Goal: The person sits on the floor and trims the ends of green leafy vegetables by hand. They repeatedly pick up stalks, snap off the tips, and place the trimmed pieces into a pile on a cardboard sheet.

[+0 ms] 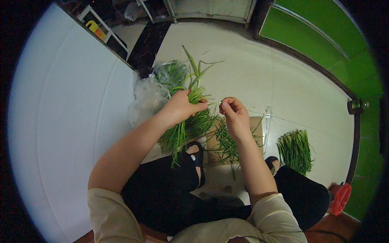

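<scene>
My left hand (pixel 185 104) is closed around a bunch of long green stalks (pixel 196 94), like garlic chives, with pale ends to the right and green ends hanging down. My right hand (pixel 232 111), just to the right, pinches the tip of a thin pale strand (pixel 215 103) that runs to the bunch. More greens (pixel 199 123) lie under my left hand. Loose green pieces (pixel 226 142) are scattered over a flat cardboard sheet (pixel 255 124) below my right hand. A neat pile of cut green stalks (pixel 294 150) lies on the floor to the right.
Clear plastic bags (pixel 149 97), one with greens inside (pixel 171 73), stand beside the white panel (pixel 67 106) on the left. Green cabinets (pixel 304 33) line the right side. A red plastic bag (pixel 340 197) is near my right knee. My sandalled feet flank the cardboard.
</scene>
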`<state>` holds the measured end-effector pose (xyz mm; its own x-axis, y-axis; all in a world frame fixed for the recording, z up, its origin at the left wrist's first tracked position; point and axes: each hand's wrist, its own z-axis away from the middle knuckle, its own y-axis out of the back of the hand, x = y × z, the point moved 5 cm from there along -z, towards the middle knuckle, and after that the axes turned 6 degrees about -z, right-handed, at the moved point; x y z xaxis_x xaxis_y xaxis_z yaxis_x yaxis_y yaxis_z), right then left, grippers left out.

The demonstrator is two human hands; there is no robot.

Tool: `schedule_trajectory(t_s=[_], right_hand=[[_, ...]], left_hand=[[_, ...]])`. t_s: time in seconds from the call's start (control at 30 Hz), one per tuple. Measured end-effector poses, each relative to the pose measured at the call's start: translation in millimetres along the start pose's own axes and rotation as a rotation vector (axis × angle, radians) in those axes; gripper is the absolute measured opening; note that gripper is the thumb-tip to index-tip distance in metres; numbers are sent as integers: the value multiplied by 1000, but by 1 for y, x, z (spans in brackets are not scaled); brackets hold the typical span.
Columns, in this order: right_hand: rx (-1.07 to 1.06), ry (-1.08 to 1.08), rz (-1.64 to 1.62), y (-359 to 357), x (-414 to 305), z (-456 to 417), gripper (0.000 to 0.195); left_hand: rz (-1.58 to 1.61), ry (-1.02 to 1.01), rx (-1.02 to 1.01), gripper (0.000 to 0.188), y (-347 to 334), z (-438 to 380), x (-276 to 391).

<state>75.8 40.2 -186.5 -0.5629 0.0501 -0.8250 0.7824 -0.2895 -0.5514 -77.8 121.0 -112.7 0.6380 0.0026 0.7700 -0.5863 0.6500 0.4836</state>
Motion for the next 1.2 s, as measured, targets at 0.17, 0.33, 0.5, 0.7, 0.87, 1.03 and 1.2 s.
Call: schedule_trajectory(t_s=[0.17,0.33,0.5,0.7,0.87,1.03,1.2], right_hand=[[12,34,-129,-6,-8,7,15],[-68,-146,19,-18,4,14,27],[-150,-173,-148,-25,5,17,26],[-105,-120,-254,-8,-5,11,28],[-13,-49,-471,20,1,-1,29],[-28,141,809,63,28,-12,25],[-41,45,1151,87,101,-16,23]], left_hand=[[12,6,-56,27,-8,-1,7],[45,-22,-129,25,-15,5,15],[161,-43,-164,19,-18,3,7],[131,67,-224,31,-15,4,4],[151,34,-141,21,-11,4,-2],[230,89,-92,24,1,-3,-16],[130,37,22,31,9,-7,-12]])
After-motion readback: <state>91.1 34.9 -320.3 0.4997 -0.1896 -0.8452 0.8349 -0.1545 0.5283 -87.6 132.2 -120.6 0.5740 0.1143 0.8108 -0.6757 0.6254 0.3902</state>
